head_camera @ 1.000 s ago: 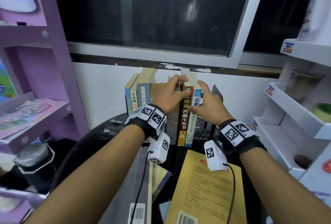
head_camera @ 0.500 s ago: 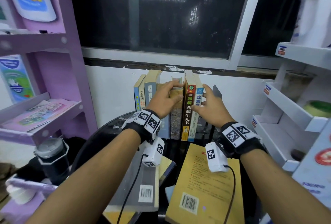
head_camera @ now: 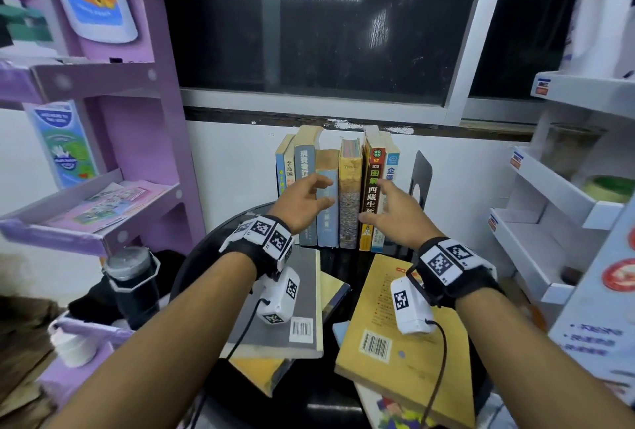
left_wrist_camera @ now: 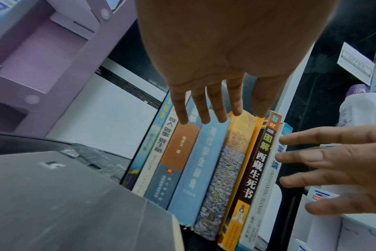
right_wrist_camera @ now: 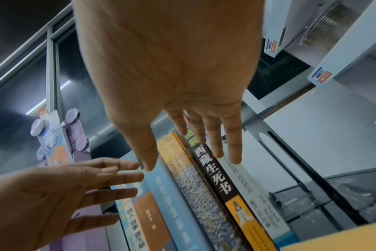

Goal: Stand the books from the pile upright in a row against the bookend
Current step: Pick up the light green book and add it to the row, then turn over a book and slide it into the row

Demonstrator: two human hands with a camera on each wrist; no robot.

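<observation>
Several books (head_camera: 348,195) stand upright in a row at the back of the round black table (head_camera: 202,257), spines toward me. A black metal bookend (head_camera: 422,171) stands just right of the row's last book (head_camera: 392,166). My left hand (head_camera: 316,193) hovers open before the left spines, fingers straight (left_wrist_camera: 215,110), holding nothing. My right hand (head_camera: 378,203) is open too, fingers spread in front of the brown-spined book (left_wrist_camera: 254,163) and the right end of the row (right_wrist_camera: 193,144). Flat in front lie a grey book (head_camera: 285,308) on a small pile and a yellow book (head_camera: 405,325).
A purple shelf unit (head_camera: 103,208) stands at the left and white shelves (head_camera: 549,222) at the right, both close to the table. A black flask (head_camera: 132,277) sits low at the left. A white wall and dark window are behind the row.
Both hands have let go of the tops of the upright books and drawn back and down toward me. The books stay standing on their own.
</observation>
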